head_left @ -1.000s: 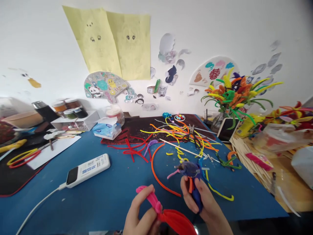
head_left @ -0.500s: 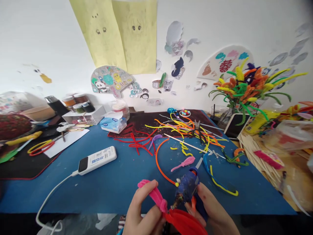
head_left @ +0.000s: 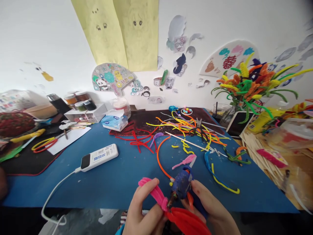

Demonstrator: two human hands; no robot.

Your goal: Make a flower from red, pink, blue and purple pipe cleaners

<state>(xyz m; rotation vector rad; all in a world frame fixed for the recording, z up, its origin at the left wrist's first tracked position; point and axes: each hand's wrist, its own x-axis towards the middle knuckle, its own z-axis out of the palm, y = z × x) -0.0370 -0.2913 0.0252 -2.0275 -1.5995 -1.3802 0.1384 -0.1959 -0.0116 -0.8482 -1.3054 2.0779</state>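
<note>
well, a bundle of pink and red pipe cleaners (head_left: 156, 195) is being pinched by the left hand (head_left: 143, 205), its thumb and fingers pressed together around the twisted pink neck, just over the near edge of the blue tabletop (head_left: 49, 192). a blue hot glue gun (head_left: 182, 186), crusted with old glue, is being gripped in the right hand (head_left: 207, 205), with the fingers curled around its handle beside an orange trigger (head_left: 190, 200). its nozzle is being held down right by the twist, though whether they are touching cannot be told. an orange pipe cleaner (head_left: 160, 160) is being left in an arc just beyond the gun, with a short pink piece (head_left: 186, 161) lying near its right. a blue and yellow pipe cleaner (head_left: 220, 181) is being left toward the right edge. a tangled heap of pipe cleaners (head_left: 186, 129) is being kept on a dark mat (head_left: 144, 125) near the far edge, with scissors (head_left: 198, 130) lying among them, while a white corded device (head_left: 99, 157) is being left toward the left.
</note>
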